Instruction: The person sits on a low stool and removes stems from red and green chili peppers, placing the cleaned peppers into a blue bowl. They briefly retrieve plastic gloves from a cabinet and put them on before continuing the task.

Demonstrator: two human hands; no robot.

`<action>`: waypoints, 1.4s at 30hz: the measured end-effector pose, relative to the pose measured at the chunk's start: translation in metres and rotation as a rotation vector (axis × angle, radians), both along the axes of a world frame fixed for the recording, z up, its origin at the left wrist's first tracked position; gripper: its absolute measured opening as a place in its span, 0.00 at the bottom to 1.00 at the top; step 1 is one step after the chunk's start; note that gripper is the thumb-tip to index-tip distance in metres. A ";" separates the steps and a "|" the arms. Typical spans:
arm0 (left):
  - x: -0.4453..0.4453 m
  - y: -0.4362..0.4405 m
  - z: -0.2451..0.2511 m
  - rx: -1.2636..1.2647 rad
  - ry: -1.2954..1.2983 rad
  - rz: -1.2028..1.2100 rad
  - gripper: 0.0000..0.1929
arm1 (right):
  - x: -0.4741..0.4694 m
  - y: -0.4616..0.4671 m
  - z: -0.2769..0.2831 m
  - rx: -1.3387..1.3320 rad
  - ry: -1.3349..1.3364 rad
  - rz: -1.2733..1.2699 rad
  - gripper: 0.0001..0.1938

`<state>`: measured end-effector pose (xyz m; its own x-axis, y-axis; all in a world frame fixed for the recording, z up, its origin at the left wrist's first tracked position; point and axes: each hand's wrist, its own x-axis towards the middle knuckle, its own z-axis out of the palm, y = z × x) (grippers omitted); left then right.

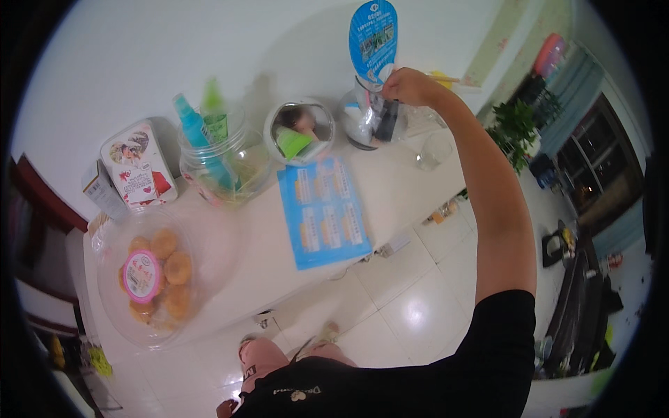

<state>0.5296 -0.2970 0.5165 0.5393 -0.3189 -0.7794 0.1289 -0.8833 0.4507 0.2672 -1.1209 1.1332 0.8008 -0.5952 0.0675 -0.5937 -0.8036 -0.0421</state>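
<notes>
My right hand (413, 88) is closed on the handle end of a blue hand fan (373, 39) with printing, held upright over a clear container of small items (366, 117) by the wall. Part of my left hand (226, 407) shows low at the bottom edge, beside my pink trousers; its fingers are hard to make out. On the white tabletop (245, 256) lies a blue sheet with white labels (326, 214). Behind it stands a round mirror (299, 130) reflecting something green. A clear plastic jar (225, 162) holds a blue spray bottle (191, 123) and a green one.
At the left are a clear round box of pastries (151, 277), a decorated white tin (140, 162) and a small carton (104, 190). A drinking glass (434, 151) stands near the table's right end. A leafy plant (515, 128) is farther right.
</notes>
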 end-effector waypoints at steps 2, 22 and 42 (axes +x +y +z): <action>-0.040 -0.018 0.004 -0.008 -0.131 -0.224 0.17 | 0.005 -0.015 0.004 0.419 -0.073 -0.261 0.10; -0.105 -0.178 0.087 -0.483 0.151 -0.015 0.18 | -0.010 -0.044 0.003 0.770 -0.637 -0.098 0.07; -0.212 -0.566 0.489 -1.552 -0.137 -0.263 0.23 | -0.032 -0.068 0.032 1.766 -1.080 0.871 0.05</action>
